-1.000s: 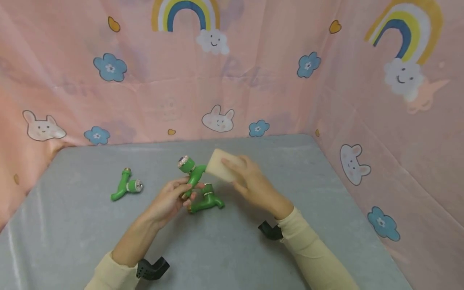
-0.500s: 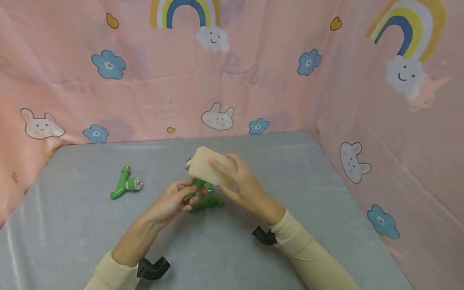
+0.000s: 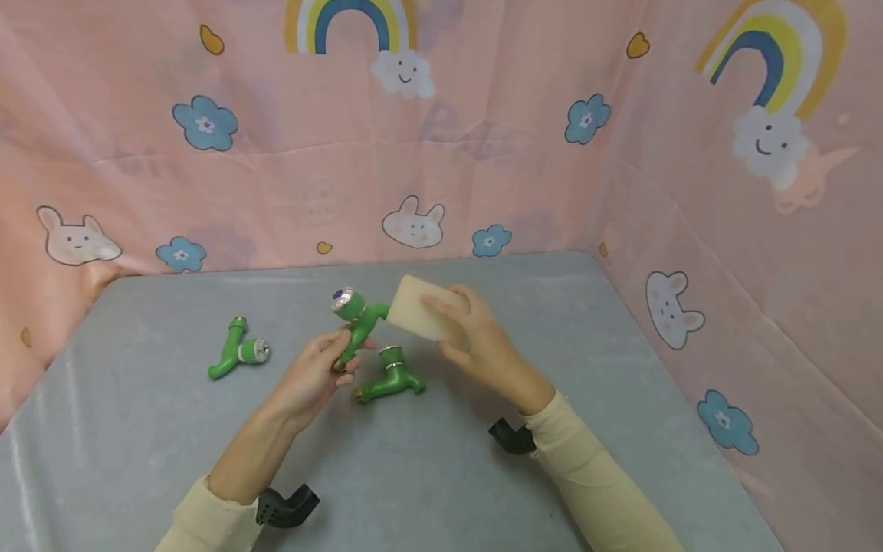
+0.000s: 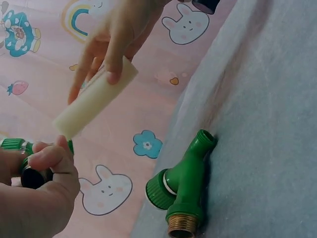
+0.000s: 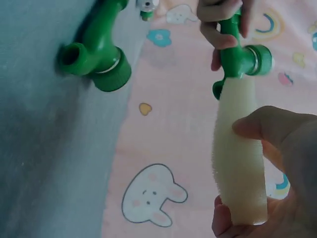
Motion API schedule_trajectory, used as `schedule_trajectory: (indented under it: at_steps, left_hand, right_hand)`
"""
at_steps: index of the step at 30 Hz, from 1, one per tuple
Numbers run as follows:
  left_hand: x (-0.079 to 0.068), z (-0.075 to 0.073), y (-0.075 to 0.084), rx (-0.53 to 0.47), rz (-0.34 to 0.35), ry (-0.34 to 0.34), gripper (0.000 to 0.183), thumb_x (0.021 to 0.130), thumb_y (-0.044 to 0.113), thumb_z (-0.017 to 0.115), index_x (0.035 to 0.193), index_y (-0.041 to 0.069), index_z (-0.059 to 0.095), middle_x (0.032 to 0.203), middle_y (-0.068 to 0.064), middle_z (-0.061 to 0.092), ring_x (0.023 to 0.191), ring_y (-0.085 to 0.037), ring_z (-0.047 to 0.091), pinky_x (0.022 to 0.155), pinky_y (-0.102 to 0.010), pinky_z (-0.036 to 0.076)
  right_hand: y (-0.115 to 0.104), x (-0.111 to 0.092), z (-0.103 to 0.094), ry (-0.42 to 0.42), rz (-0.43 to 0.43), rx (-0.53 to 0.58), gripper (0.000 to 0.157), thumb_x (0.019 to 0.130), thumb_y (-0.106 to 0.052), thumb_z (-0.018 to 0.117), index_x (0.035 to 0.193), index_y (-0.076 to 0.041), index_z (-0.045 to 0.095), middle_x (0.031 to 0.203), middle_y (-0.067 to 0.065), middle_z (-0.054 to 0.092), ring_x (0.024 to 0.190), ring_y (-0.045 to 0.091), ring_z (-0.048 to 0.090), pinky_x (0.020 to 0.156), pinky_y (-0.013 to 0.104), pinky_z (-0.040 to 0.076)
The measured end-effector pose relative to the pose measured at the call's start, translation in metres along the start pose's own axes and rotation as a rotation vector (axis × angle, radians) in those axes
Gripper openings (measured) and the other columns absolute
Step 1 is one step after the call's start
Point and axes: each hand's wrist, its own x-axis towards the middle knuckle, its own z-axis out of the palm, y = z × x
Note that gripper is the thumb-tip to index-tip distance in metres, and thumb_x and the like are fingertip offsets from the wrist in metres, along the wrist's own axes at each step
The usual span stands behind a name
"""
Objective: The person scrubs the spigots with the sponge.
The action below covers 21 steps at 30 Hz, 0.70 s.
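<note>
My left hand (image 3: 313, 376) grips a green faucet (image 3: 360, 331) by its threaded end, above the table, its silvery knob tilted up and to the left. In my right hand (image 3: 490, 349) is a cream-coloured sponge (image 3: 422, 310), pinched between thumb and fingers. One end of the sponge (image 5: 240, 153) is right at the faucet's spout, overlapping it in the right wrist view. A second green faucet (image 3: 392, 377) lies on the table just below the held one, its brass thread (image 4: 182, 225) showing in the left wrist view. Further left lies a third green faucet (image 3: 236, 351).
A grey cloth covers the table (image 3: 414, 491). Pink printed curtains (image 3: 276, 153) hang behind it and along the right side. Black curved pieces (image 3: 288, 506) stick out at both wrists beside the sleeves.
The sponge went left over the held faucet, covering its knob, then came back right to the spout. My left hand has shifted slightly left and up with the faucet.
</note>
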Motion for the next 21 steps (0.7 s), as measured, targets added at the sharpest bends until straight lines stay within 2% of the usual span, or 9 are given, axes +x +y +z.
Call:
schedule_trajectory:
  at_steps: [3, 6, 9, 14, 17, 21]
  left_hand:
    - [0.0, 0.001, -0.001, -0.055, -0.008, 0.051, 0.054, 0.113, 0.033, 0.026, 0.143, -0.007, 0.043, 0.104, 0.005, 0.059, 0.075, -0.003, 0.045, 0.064, -0.015, 0.04]
    - [0.0, 0.007, -0.001, -0.108, -0.003, 0.081, 0.054, 0.113, 0.031, 0.027, 0.144, -0.01, 0.042, 0.105, 0.007, 0.064, 0.081, -0.003, 0.052, 0.073, -0.017, 0.045]
    - [-0.001, 0.013, 0.001, -0.155, 0.01, 0.089, 0.051, 0.113, 0.027, 0.031, 0.148, -0.009, 0.039, 0.11, 0.009, 0.066, 0.088, -0.004, 0.057, 0.082, -0.019, 0.048]
    - [-0.002, 0.012, 0.003, -0.185, 0.029, 0.086, 0.048, 0.111, 0.02, 0.039, 0.152, -0.005, 0.034, 0.106, 0.013, 0.069, 0.088, -0.002, 0.061, 0.087, -0.019, 0.047]
    - [-0.001, 0.008, 0.001, -0.201, 0.028, 0.072, 0.051, 0.11, 0.017, 0.043, 0.156, 0.001, 0.028, 0.101, 0.014, 0.072, 0.084, -0.001, 0.065, 0.085, -0.019, 0.049]
    - [0.003, 0.004, -0.002, -0.211, -0.004, 0.029, 0.071, 0.107, 0.013, 0.049, 0.164, 0.018, 0.008, 0.098, 0.01, 0.073, 0.086, -0.004, 0.07, 0.087, -0.024, 0.054]
  right_hand:
    - [-0.002, 0.001, -0.002, 0.049, -0.023, 0.043, 0.067, 0.086, -0.006, 0.075, 0.147, -0.018, 0.053, 0.141, 0.022, 0.047, 0.125, 0.039, 0.05, 0.093, 0.053, 0.053]
    - [-0.007, 0.001, -0.001, 0.094, -0.122, 0.094, 0.067, 0.086, -0.007, 0.075, 0.148, -0.015, 0.051, 0.138, 0.023, 0.048, 0.122, 0.039, 0.051, 0.091, 0.052, 0.053]
    - [-0.014, 0.0, 0.002, 0.088, -0.193, 0.122, 0.066, 0.088, -0.009, 0.074, 0.149, -0.015, 0.049, 0.138, 0.023, 0.047, 0.123, 0.038, 0.051, 0.093, 0.051, 0.052]
    - [-0.017, -0.003, 0.009, 0.009, -0.126, 0.135, 0.066, 0.092, -0.009, 0.07, 0.153, -0.022, 0.046, 0.145, 0.02, 0.041, 0.128, 0.036, 0.047, 0.095, 0.05, 0.053]
    - [-0.013, -0.004, 0.011, -0.036, -0.092, 0.127, 0.065, 0.092, -0.008, 0.068, 0.152, -0.021, 0.048, 0.145, 0.021, 0.041, 0.126, 0.037, 0.048, 0.094, 0.049, 0.053]
    - [-0.007, -0.004, 0.008, -0.091, -0.052, 0.116, 0.064, 0.089, -0.007, 0.066, 0.15, -0.022, 0.051, 0.146, 0.023, 0.042, 0.122, 0.037, 0.05, 0.091, 0.047, 0.051]
